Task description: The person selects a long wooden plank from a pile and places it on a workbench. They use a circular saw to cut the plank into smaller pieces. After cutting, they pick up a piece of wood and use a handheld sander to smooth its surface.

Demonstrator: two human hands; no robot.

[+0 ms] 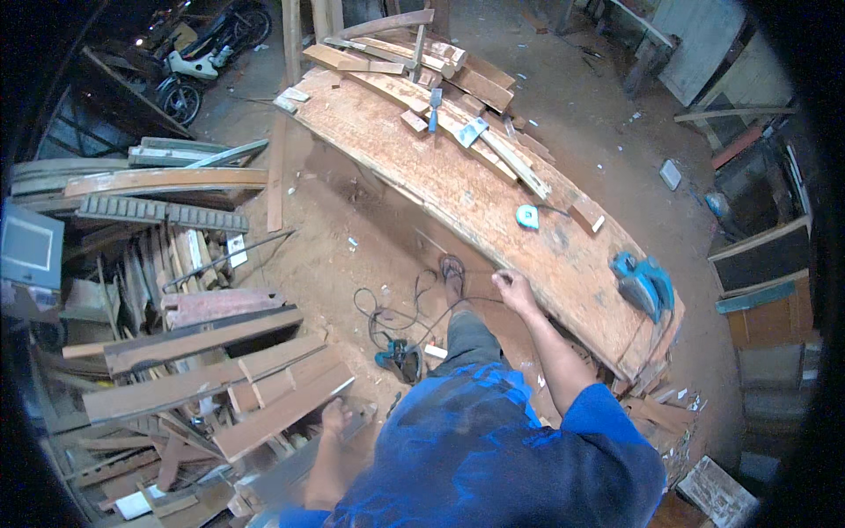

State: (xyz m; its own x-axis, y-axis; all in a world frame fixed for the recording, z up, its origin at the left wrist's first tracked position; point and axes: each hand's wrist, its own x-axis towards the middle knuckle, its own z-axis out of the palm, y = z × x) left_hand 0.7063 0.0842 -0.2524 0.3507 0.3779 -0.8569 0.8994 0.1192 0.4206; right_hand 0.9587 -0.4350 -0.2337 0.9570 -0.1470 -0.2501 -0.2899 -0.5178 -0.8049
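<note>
While leaning over the sawdust floor, right hand (513, 289) rests on the near edge of the long wooden plank (493, 198) lying across the counter, fingers curled, grip seemingly closed on the edge though hard to confirm. Left hand (334, 415) touches a loose board (282, 409) in the pile, grip unclear. Judged heavy, stiff, rough, splintery: best taken by both long edges, clear of the blue electric planer (643, 283) and tape measure (526, 216).
</note>
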